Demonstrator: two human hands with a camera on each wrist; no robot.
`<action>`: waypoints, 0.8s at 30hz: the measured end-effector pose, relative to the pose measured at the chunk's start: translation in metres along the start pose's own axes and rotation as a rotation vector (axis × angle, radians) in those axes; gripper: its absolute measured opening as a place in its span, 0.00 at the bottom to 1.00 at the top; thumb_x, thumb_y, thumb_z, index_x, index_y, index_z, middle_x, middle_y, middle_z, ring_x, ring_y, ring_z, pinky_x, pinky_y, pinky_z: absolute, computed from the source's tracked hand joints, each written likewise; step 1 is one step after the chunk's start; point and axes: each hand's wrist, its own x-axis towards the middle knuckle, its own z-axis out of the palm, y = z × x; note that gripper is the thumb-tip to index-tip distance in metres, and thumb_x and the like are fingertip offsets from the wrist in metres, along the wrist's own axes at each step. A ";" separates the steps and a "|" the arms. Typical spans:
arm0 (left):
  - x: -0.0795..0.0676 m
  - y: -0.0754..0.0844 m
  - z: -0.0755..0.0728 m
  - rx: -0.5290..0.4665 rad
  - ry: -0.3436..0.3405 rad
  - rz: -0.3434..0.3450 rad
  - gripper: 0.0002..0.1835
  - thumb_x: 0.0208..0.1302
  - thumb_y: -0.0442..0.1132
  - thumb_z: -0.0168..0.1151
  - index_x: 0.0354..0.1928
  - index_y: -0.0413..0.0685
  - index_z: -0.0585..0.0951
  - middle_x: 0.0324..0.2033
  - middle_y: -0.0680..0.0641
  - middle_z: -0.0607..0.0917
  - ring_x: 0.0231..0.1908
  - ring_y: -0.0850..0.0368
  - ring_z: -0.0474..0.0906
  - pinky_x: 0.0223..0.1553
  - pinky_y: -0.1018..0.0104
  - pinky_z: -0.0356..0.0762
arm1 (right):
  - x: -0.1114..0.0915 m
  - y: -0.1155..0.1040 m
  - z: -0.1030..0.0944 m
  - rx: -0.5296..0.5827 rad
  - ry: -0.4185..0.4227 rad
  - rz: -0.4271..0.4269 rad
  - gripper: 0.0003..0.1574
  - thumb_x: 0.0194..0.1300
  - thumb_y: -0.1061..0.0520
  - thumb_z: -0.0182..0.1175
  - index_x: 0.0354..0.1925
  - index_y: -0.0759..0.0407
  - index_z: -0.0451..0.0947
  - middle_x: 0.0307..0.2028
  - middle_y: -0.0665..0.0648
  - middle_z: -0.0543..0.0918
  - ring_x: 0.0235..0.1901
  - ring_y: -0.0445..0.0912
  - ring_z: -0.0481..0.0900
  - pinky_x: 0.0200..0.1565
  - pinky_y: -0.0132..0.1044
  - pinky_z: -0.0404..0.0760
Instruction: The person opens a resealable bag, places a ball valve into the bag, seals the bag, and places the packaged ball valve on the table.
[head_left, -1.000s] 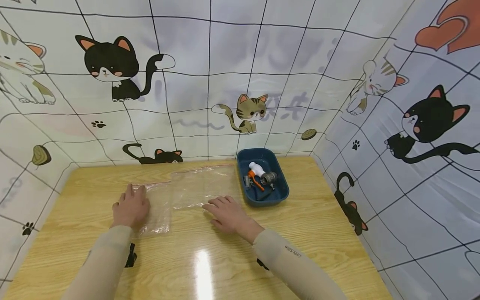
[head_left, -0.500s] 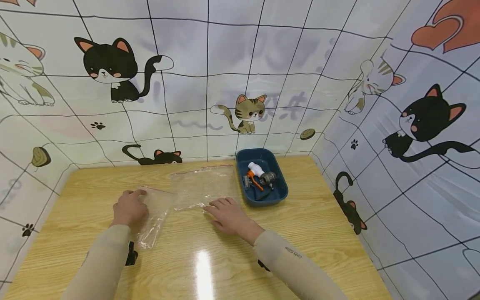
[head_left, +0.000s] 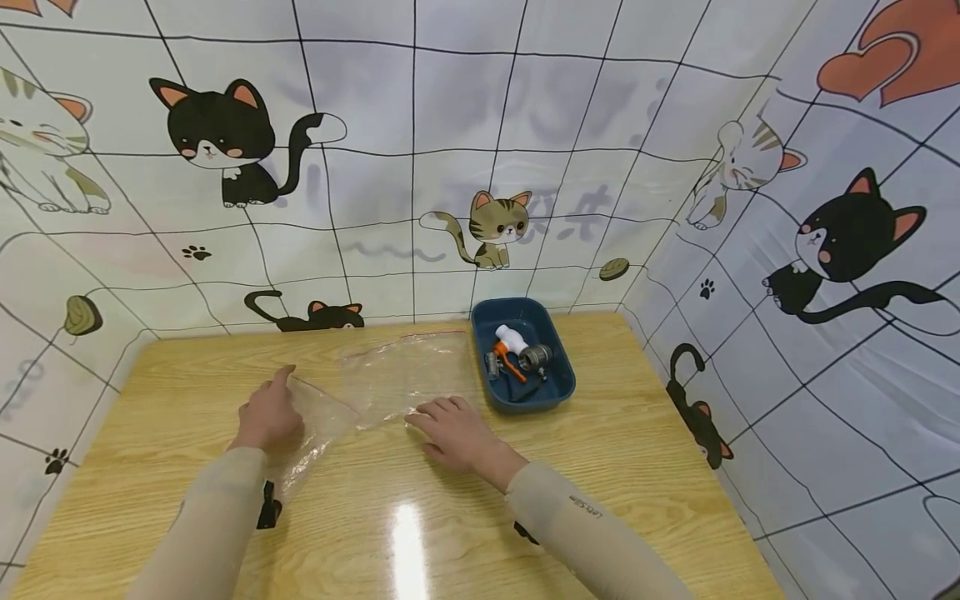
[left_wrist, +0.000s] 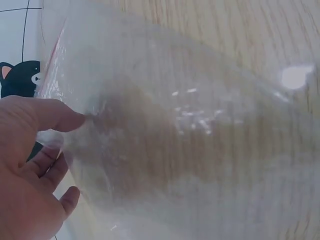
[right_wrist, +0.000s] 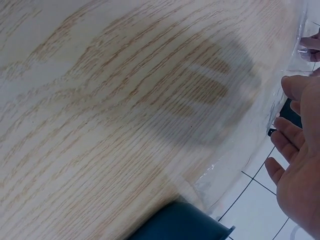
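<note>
In the head view, my left hand [head_left: 268, 417] holds a clear plastic zip bag [head_left: 318, 425] near its left side. The left wrist view shows the thumb [left_wrist: 62, 115] on one face of that bag, with fingers behind the film. To its right a second clear zip bag [head_left: 408, 375] with a red line along its top lies flat on the table. My right hand [head_left: 457, 433] is at this bag's lower edge with fingers fairly straight and spread, pinching nothing. Whether its fingertips touch the film is hard to tell.
At the back right stands a blue plastic bin [head_left: 557, 402] beside the flat bag. Inside are a white piece [head_left: 512, 338], an orange-handled item [head_left: 509, 362], a grey cylindrical fitting [head_left: 536, 357] and dark small parts. Cat-printed cloth [head_left: 375, 183] walls enclose the wooden table [head_left: 600, 500].
My left hand has gone from lying flat on the left bag to gripping it, and the bag has turned, its top right corner swinging down toward me. The right hand stays put.
</note>
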 end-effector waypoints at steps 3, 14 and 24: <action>-0.003 0.002 -0.003 -0.027 0.015 -0.001 0.36 0.58 0.33 0.46 0.71 0.37 0.56 0.54 0.28 0.75 0.54 0.29 0.72 0.49 0.27 0.64 | 0.000 -0.001 0.000 0.001 0.006 -0.002 0.32 0.71 0.42 0.54 0.70 0.42 0.61 0.65 0.49 0.72 0.66 0.46 0.68 0.67 0.44 0.66; -0.019 0.017 -0.026 -0.145 0.132 0.187 0.14 0.75 0.42 0.50 0.48 0.39 0.79 0.43 0.37 0.85 0.47 0.37 0.80 0.47 0.43 0.75 | 0.000 -0.002 -0.001 0.033 -0.005 0.003 0.33 0.71 0.43 0.55 0.71 0.43 0.61 0.67 0.50 0.71 0.67 0.46 0.67 0.67 0.45 0.65; -0.029 0.051 -0.036 -0.214 0.086 0.335 0.11 0.71 0.45 0.57 0.43 0.46 0.83 0.35 0.50 0.88 0.45 0.46 0.84 0.44 0.52 0.77 | 0.004 0.000 -0.014 0.075 0.019 0.045 0.32 0.70 0.47 0.56 0.69 0.44 0.62 0.68 0.50 0.70 0.67 0.47 0.67 0.67 0.46 0.65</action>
